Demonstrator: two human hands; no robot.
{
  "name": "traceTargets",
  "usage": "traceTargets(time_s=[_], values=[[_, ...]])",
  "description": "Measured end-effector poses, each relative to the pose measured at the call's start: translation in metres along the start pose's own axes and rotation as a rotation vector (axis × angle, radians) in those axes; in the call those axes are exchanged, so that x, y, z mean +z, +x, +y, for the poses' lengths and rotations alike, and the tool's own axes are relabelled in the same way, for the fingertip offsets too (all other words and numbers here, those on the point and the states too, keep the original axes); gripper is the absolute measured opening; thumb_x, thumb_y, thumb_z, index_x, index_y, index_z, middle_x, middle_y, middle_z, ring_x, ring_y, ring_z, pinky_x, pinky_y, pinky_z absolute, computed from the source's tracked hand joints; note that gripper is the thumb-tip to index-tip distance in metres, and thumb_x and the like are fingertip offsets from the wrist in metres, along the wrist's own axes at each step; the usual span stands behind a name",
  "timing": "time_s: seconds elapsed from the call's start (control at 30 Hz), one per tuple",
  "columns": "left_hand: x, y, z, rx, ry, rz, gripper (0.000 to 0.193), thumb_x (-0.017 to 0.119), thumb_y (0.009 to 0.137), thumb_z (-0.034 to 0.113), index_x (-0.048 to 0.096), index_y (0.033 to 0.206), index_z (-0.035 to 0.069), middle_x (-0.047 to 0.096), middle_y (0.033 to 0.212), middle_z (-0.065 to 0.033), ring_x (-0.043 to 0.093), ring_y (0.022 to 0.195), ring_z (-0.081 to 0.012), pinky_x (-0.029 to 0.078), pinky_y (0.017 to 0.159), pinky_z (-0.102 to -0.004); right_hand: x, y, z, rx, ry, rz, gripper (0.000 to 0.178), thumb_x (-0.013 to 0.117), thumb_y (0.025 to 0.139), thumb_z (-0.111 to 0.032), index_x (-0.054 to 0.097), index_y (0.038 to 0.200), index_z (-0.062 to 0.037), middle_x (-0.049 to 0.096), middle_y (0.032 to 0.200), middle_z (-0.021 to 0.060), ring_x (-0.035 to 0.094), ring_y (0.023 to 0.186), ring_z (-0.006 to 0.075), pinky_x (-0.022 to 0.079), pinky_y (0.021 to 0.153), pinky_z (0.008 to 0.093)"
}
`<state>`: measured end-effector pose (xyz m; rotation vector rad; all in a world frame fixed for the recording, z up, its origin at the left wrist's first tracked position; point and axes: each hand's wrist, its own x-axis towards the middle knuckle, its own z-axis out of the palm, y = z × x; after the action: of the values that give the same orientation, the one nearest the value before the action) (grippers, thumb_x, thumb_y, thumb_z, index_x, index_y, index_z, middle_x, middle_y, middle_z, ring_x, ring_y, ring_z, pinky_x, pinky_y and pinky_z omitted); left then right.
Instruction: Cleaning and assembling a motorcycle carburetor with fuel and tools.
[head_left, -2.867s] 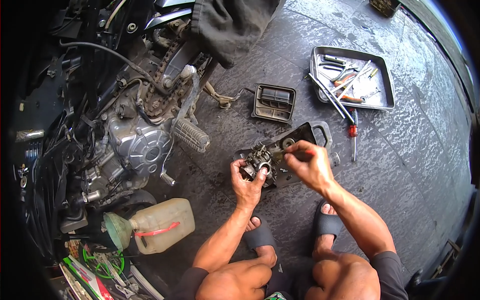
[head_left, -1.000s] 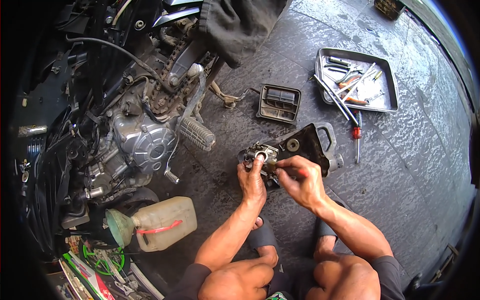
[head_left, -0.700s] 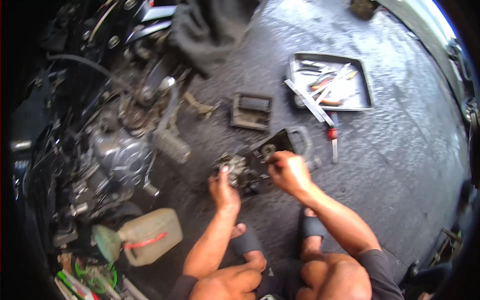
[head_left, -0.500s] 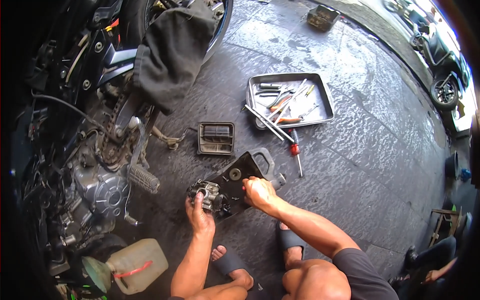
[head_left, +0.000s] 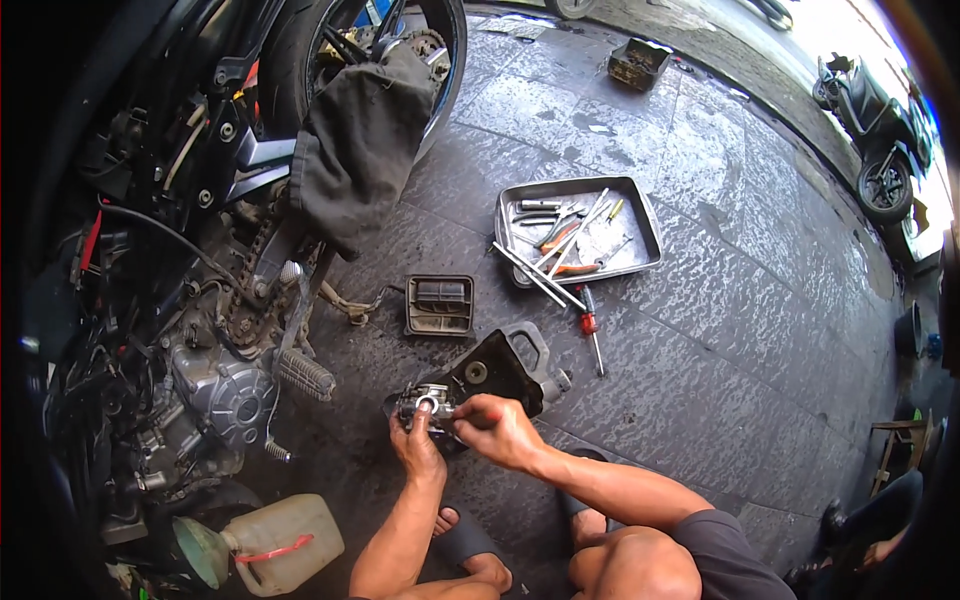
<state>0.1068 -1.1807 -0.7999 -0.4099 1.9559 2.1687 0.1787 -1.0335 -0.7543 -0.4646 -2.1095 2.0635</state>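
My left hand [head_left: 420, 450] is wrapped round a metal carburetor [head_left: 432, 392], its thumb against the round bore. At the carburetor's right side, my right hand [head_left: 497, 432] is closed in a pinch; what its fingers hold is too small to make out. Both hands are over the near edge of a dark jug cut open as a tray [head_left: 505, 365], with its moulded handle on the far side. Inside the jug lies a round washer-like part [head_left: 476, 372].
A metal tray [head_left: 650, 225] of pliers and rods lies farther off, with a red-handled screwdriver [head_left: 589, 323] beside it. A square black housing [head_left: 440, 305] sits beyond the jug. The motorcycle engine [head_left: 225, 400] stands at left, near a plastic jug with a funnel [head_left: 285, 540].
My right hand has moved left from over the cut jug to the carburetor's side. The carburetor has turned in my left hand. The whole view has shifted slightly.
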Motion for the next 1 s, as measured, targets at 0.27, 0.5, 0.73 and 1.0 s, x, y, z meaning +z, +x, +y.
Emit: traceTargets(time_s=[0.27,0.5,0.73,1.0], values=[[-0.008,-0.006,-0.004,-0.061,-0.077,-0.024,0.043,0.071,0.087,0.014,0.056,0.126,0.004,0.065,0.108,-0.0067,0.065,0.091,-0.0173,0.054,0.076,-0.0313,-0.039,0.031,0.049,0.226,-0.498,0.118,0.035,0.073,0.083,-0.025,0.071,0.107,-0.0010,0.073,0.095,0.0222,0.071,0.093,0.0396,0.056,0.084,0.0465],[0.007,-0.050,0.034,-0.128,-0.157,0.017,0.053,0.076,0.087,0.014,0.052,0.131,-0.002,0.063,0.118,-0.0102,0.063,0.100,-0.0201,0.051,0.086,-0.0331,-0.120,-0.046,0.035,0.280,-0.375,0.520,0.047,0.072,0.088,-0.024,0.062,0.128,0.0001,0.072,0.110,0.0212,0.074,0.091,0.0326,0.059,0.080,0.0413],[0.013,-0.105,0.056,0.057,-0.115,-0.199,0.050,0.078,0.087,0.016,0.053,0.127,-0.002,0.065,0.109,-0.0096,0.063,0.092,-0.0158,0.053,0.079,-0.0285,-0.294,-0.203,-0.004,0.369,-0.226,0.839,0.038,0.066,0.093,-0.015,0.059,0.126,0.0032,0.069,0.101,0.0139,0.061,0.057,0.0149,0.050,0.046,0.0294],[0.015,-0.070,0.046,0.010,-0.078,-0.168,0.051,0.077,0.086,0.010,0.051,0.128,-0.002,0.064,0.109,-0.0090,0.063,0.091,-0.0153,0.053,0.078,-0.0273,-0.383,-0.011,-0.114,0.144,-0.736,0.734,0.041,0.066,0.088,-0.021,0.065,0.121,0.0036,0.071,0.095,0.0134,0.063,0.060,0.0152,0.052,0.050,0.0302]])
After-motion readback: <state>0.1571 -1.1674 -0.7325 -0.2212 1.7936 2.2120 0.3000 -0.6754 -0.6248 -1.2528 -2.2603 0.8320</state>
